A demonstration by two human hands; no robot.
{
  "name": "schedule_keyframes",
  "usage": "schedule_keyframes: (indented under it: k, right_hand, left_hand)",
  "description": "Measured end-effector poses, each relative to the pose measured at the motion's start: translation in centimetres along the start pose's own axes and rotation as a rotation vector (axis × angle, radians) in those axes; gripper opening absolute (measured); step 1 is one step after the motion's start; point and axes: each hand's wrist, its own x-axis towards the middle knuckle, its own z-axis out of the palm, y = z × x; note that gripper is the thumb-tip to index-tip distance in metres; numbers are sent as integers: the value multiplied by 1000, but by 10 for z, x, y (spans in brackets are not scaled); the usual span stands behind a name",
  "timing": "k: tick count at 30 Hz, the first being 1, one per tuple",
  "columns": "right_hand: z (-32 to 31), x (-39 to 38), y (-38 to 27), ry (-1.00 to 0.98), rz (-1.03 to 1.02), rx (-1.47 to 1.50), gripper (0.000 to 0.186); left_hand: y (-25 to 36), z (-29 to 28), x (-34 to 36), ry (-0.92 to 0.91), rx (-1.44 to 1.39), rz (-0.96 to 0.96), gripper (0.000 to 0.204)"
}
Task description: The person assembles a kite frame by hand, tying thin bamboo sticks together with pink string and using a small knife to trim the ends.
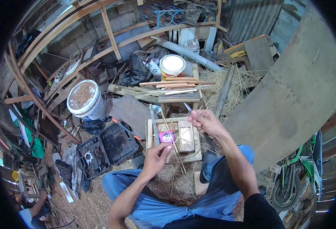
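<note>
My right hand [206, 123] is closed round the handle of a knife [187, 107], its blade pointing up and away to the left. My left hand [156, 159] has thumb and fingers pinched on a thin bamboo strip [178, 153]; the exact grip is hard to see. Both hands are over a low wooden work stand [194, 156] between my knees. On the stand lie a pink tape measure [165, 136], just beyond my left fingers, and a wooden block [187, 142] below my right hand. More thin strips cross there.
Beyond the stand, bamboo strips and wood slats [175, 91] lie on a small bench [179, 99] beside a lidded bucket [172, 65]. At left are a sawdust-topped bucket [82, 95] and an open tool case [116, 143]. A large board [286, 95] leans at right. Another person [36, 210] sits at lower left.
</note>
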Motion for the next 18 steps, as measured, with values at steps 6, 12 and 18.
schedule_keyframes:
  k: [6,12,18]
  right_hand:
    - [-60,1,-19,500,-233,39,34]
    - [2,-21,-10,143,-70,-273,36]
    - [32,10,46,-2,-123,-252,27]
  left_hand:
    - [-9,-1,-5,-9,36,21,17]
    - [-5,-4,-5,107,72,-37,13]
    - [0,0,-4,171,246,135,14]
